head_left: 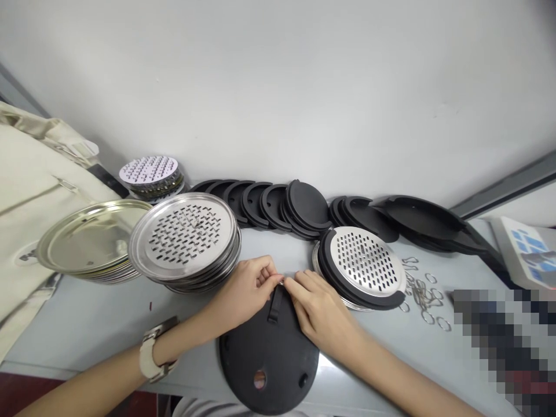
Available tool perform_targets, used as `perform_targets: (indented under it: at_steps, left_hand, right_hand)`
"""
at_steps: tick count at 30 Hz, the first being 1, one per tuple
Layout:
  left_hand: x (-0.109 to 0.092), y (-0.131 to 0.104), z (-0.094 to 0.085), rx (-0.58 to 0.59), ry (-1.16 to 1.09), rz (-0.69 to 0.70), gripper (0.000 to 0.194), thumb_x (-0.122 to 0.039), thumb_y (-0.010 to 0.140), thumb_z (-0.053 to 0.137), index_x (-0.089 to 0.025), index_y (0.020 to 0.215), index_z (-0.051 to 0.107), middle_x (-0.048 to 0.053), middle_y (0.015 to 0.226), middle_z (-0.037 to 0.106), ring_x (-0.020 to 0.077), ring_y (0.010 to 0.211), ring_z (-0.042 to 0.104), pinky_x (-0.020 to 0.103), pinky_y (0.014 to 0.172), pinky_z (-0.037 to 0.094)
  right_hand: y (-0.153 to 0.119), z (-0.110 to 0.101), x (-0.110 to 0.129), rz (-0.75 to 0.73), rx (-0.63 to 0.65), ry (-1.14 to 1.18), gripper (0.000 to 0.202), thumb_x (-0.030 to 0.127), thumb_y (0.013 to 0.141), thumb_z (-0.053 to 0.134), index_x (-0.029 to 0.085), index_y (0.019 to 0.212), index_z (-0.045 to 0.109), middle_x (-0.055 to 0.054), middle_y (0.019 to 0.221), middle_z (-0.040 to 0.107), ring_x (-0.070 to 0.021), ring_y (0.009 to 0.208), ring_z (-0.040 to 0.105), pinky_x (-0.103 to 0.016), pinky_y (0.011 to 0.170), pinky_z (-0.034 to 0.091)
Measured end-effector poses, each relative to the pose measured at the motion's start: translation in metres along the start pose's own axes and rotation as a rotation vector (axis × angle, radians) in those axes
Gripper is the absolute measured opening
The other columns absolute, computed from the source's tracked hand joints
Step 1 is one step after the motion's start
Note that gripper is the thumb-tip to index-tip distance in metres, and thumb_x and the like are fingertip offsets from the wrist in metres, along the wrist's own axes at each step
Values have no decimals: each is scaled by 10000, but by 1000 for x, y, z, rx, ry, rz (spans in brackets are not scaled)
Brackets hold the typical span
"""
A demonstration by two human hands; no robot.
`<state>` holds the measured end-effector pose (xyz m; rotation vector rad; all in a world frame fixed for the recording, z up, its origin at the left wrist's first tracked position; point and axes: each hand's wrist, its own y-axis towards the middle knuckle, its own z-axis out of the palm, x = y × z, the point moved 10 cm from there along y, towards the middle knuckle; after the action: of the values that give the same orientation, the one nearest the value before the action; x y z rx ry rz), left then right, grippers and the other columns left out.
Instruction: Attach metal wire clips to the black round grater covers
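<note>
A round black plate (271, 353) with a strap near its top and a hole low down lies at the table's front edge. Both hands meet at its upper end. My left hand (249, 292) pinches a tiny metal piece, too small to make out, between thumb and finger. My right hand (319, 310) rests on the plate's upper right side, its fingertips closed at the same small piece. Left of the hands stands a stack of round metal grater plates (185, 237). To their right, a perforated metal disc (367, 260) sits in a black holder on a stack.
Shiny metal plates (93, 237) and a small grater stack (150, 171) stand at the left. Black holders (308, 205) line the wall. Metal rings and clips (428, 295) lie at the right near a white box (525, 249). A cream bag (39, 179) is far left.
</note>
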<state>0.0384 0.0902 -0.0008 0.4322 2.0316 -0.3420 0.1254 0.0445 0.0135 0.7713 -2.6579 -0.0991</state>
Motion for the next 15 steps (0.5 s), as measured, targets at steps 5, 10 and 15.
perform_targets:
  at_steps: [5, 10, 15]
  left_hand:
    - [-1, 0, 0, 5, 11, 8, 216, -255, 901, 511, -193, 701, 457, -55, 583, 500, 111, 570, 512, 212, 556, 375]
    - [-2, 1, -1, 5, 55, 27, 216, -231, 890, 511, -191, 688, 444, -68, 573, 458, 98, 553, 452, 209, 534, 327]
    - [-3, 1, -1, 0, 76, 46, 203, -205, 886, 504, -188, 691, 449, -71, 586, 451, 94, 562, 442, 213, 546, 321]
  right_hand:
    - [0, 2, -1, 2, 25, 18, 199, 27, 903, 407, 177, 930, 536, -35, 804, 507, -203, 755, 432, -314, 685, 363]
    - [1, 3, -1, -8, 38, 3, 218, 8, 880, 410, 173, 934, 541, -36, 801, 514, -204, 752, 426, -321, 689, 359]
    - [1, 3, 1, -14, 37, -6, 220, 10, 881, 419, 174, 954, 546, -39, 805, 525, -205, 759, 428, -317, 695, 355]
